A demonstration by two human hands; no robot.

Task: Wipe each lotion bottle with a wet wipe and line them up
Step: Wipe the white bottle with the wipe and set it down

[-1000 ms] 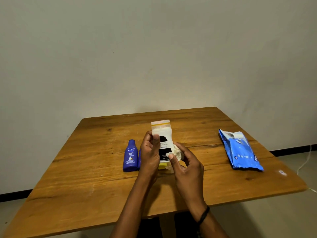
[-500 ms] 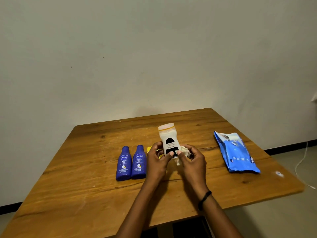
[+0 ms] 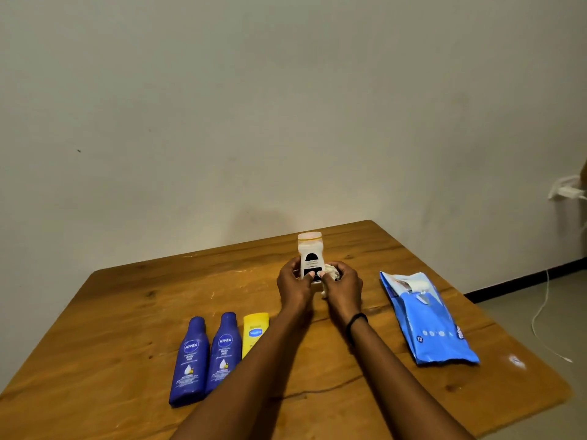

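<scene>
My left hand [image 3: 293,285] grips the lower part of a white lotion bottle [image 3: 309,250] with a black label, held cap-up above the table's far middle. My right hand [image 3: 344,287] presses a crumpled white wet wipe [image 3: 330,271] against the bottle's right side. Two dark blue lotion bottles [image 3: 190,360] [image 3: 222,352] lie side by side on the wooden table [image 3: 111,312], caps pointing away. A yellow lotion bottle [image 3: 254,331] lies just right of them, its lower part hidden by my left forearm.
A blue wet wipe pack [image 3: 428,322] lies on the table's right side, its flap peeled open at the far end. A white cable [image 3: 540,312] trails on the floor beyond the right edge. A pale wall stands behind the table.
My view has shifted so the lying bottles show closer and lower, and the yellow bottle is now in sight. Both hands have kept the white bottle and wipe, held farther out over the table.
</scene>
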